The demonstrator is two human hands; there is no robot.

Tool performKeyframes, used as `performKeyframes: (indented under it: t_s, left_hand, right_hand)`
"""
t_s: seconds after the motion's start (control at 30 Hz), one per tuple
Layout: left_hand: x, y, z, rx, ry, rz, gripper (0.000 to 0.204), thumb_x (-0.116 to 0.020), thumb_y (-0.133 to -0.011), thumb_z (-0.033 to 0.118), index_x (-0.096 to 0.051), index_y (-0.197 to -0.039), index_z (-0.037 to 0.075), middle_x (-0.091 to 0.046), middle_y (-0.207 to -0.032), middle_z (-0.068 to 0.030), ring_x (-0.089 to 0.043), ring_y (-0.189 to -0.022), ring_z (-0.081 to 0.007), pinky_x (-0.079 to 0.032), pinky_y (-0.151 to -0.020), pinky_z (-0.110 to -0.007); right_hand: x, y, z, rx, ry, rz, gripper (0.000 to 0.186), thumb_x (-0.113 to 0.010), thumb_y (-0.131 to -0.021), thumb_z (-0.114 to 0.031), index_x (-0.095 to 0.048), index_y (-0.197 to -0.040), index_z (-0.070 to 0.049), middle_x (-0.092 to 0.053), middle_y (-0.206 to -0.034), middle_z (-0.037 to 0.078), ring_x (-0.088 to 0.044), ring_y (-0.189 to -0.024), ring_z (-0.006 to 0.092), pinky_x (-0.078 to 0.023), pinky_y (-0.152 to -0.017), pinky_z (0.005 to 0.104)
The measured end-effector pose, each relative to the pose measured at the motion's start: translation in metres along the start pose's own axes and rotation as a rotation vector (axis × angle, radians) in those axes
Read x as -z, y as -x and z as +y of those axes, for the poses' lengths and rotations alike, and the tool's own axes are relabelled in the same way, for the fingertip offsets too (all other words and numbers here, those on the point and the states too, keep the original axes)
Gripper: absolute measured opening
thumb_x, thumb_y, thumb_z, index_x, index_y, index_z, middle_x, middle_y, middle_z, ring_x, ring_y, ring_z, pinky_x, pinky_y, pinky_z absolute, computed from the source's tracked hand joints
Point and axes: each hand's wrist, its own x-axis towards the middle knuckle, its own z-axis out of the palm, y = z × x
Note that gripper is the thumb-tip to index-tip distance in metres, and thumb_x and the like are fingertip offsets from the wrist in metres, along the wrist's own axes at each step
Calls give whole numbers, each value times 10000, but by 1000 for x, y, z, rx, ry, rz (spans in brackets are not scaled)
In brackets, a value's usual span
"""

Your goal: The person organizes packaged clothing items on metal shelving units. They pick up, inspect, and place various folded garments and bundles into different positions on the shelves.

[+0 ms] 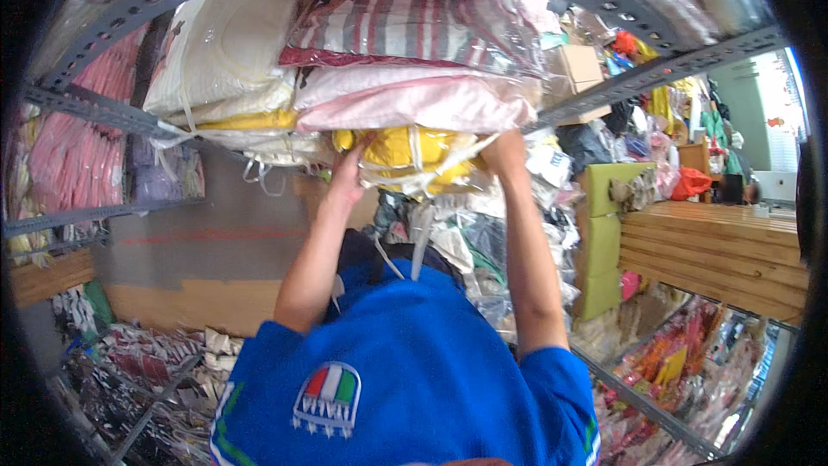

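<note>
My left hand (348, 171) and my right hand (503, 148) grip opposite ends of a plastic-wrapped yellow fabric bundle (418, 155) tied with white straps. Both hands' fingers are curled round it and partly hidden. Directly above it lie a folded pale pink bundle (405, 103) and a grey, red and white striped one (379, 30), both in clear plastic. To their left are stacked cream bundles (216, 52). White straps dangle below the yellow bundle.
Grey perforated shelf rails (621, 82) cross above and at both sides. Pink bagged garments (78, 164) fill the left shelves. A green padded panel (595, 250) and a wooden top (707, 250) stand at right. Bagged goods (655, 380) lie piled low on both sides.
</note>
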Motion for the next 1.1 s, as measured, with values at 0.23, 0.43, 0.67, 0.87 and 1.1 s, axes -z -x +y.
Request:
performKeyframes:
  t_s: [0.23,0.43,0.67,0.87,1.1]
  left_hand:
    - [1,0,8,26,59,-29,392,-631,-953,258,-585,-1270,32,-669,-1192,-90,-664,-1064,-238,-558,-887,-411]
    - [-16,5,12,-53,-47,-44,408,-529,-995,322,-569,-1306,61,-645,-1261,-103,-628,-1146,-256,-507,-990,-445]
    - [-10,10,14,0,-84,-22,498,-449,-1005,383,-494,-1392,74,-543,-1402,-122,-547,-1261,-316,-438,-1080,-521]
    - [-1,17,16,6,-223,35,507,-460,-989,360,-480,-1417,89,-531,-1421,-124,-535,-1275,-337,-429,-1070,-566]
    - [-26,15,20,32,-350,88,494,-446,-1008,362,-482,-1418,88,-540,-1416,-120,-523,-1282,-333,-407,-1074,-573]
  right_hand:
    - [61,40,-29,-596,-1119,-329,450,-695,-920,-241,-574,-1248,42,-683,-1060,87,-647,-964,187,-520,-849,334]
    - [3,153,-24,-520,-990,75,651,-676,-901,-112,-394,-1468,40,-410,-1519,197,-371,-1422,244,-283,-1165,350]
    - [-81,228,-42,-912,-1570,116,724,-747,-859,-165,-394,-1461,29,-514,-1410,178,-499,-1286,246,-387,-1094,382]
    - [-30,96,-81,-739,-1394,204,612,-691,-885,-298,-487,-1372,10,-548,-1376,153,-513,-1269,263,-408,-1066,368]
    - [-15,58,-59,-539,-1048,330,569,-628,-880,-316,-504,-1351,-22,-552,-1351,216,-512,-1263,359,-379,-1091,408]
